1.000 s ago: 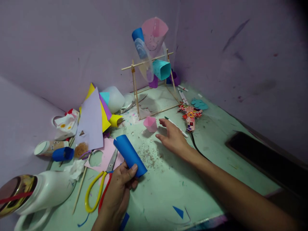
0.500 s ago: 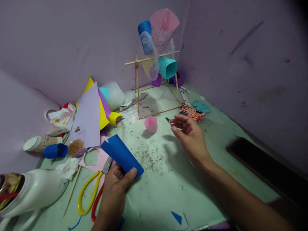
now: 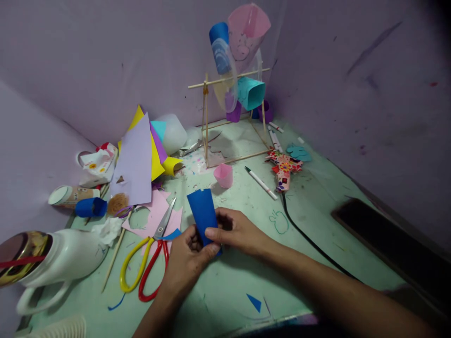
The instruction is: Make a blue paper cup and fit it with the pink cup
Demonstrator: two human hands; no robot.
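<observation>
A blue paper piece (image 3: 202,211) stands nearly upright between my two hands, over the middle of the table. My left hand (image 3: 192,253) grips its lower left side with the thumb across the bottom. My right hand (image 3: 234,230) pinches its right edge, thumb in front and fingers behind. Scissors (image 3: 161,230) with one yellow and one red handle lie left of my hands, on cut pink paper (image 3: 153,211). Beyond the blue piece sits a small pink paper cup (image 3: 223,175). A white marker (image 3: 261,183) with a dark green tip lies to its right.
At the back stands a stick frame (image 3: 206,122) with a wheel bearing coloured paper cups (image 3: 248,35). Paper sheets (image 3: 132,159), a paper cup (image 3: 72,196) and a white mug (image 3: 73,253) crowd the left. A flowered power strip (image 3: 283,166), its black cable and a dark phone-like slab (image 3: 380,244) are right.
My right hand has moved left and down from near the marker and taken hold of the blue paper. My left hand has brought the paper rightward and turned it more upright.
</observation>
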